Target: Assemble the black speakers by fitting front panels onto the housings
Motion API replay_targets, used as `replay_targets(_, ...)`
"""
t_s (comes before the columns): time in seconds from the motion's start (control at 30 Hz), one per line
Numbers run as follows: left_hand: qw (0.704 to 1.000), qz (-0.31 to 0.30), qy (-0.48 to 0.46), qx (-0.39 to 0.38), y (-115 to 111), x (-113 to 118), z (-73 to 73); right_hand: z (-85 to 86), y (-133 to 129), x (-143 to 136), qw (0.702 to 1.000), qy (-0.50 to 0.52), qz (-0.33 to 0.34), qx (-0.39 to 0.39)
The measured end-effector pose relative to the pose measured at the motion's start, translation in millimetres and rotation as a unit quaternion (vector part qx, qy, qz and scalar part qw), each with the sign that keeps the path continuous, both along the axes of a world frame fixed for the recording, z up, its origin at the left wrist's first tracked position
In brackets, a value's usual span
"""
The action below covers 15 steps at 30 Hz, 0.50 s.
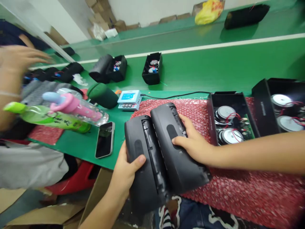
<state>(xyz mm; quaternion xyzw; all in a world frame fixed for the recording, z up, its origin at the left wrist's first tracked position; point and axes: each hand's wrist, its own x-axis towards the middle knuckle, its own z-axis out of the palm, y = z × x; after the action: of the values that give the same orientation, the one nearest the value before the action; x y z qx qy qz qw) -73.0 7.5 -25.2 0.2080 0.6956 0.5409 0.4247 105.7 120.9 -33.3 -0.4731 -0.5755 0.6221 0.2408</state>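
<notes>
Two long black plastic speaker housings are held side by side in front of me, tilted. My left hand (130, 170) grips the left housing (140, 165) from its outer side, with the thumb lying on its face. Around the right housing (175, 146) my right hand (194, 140) is closed, its thumb near the dark oval patch. The fingers beneath each piece are hidden. Right of my right hand, an open black speaker box (249, 119) with two round drivers and red wires stands on red bubble wrap (240, 187).
Left of the housings lie a phone (105, 140), a green bottle (54, 117) and a pink-lidded cup (78, 109). A small light-blue device (130, 100) with a black cable sits behind. Another speaker box (281, 108) stands far right. A co-worker's blurred arm (11, 70) reaches in at left.
</notes>
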Motion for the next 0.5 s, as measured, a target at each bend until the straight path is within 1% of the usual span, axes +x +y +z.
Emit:
replay_targets(0.1,1.000,-0.010,0.015,-0.005,1.3,0.4,-0.2,3.1,2.9,-1.7,0.997,-0.060,0.024,0.042)
replay_targets(0.2,1.000,-0.017,0.010,-0.023,3.2,4.6,4.3,19.4,2.6,-4.5,0.983,-0.159,0.051,0.077)
replay_targets(0.3,0.999,-0.027,0.011,-0.027,6.2,8.6,9.8,37.5,-0.6,-9.8,0.968,-0.233,0.052,0.081)
replay_targets(0.33,0.999,-0.032,0.017,-0.025,7.9,9.0,11.3,41.0,-1.4,-11.5,0.966,-0.242,0.050,0.077)
replay_targets(0.4,0.998,-0.048,0.035,-0.022,12.8,7.3,14.0,42.0,-1.3,-13.3,0.967,-0.241,0.048,0.074)
replay_targets(0.5,0.992,-0.085,0.084,-0.037,23.2,-3.0,18.6,33.3,2.5,-9.9,0.976,-0.203,0.041,0.065)
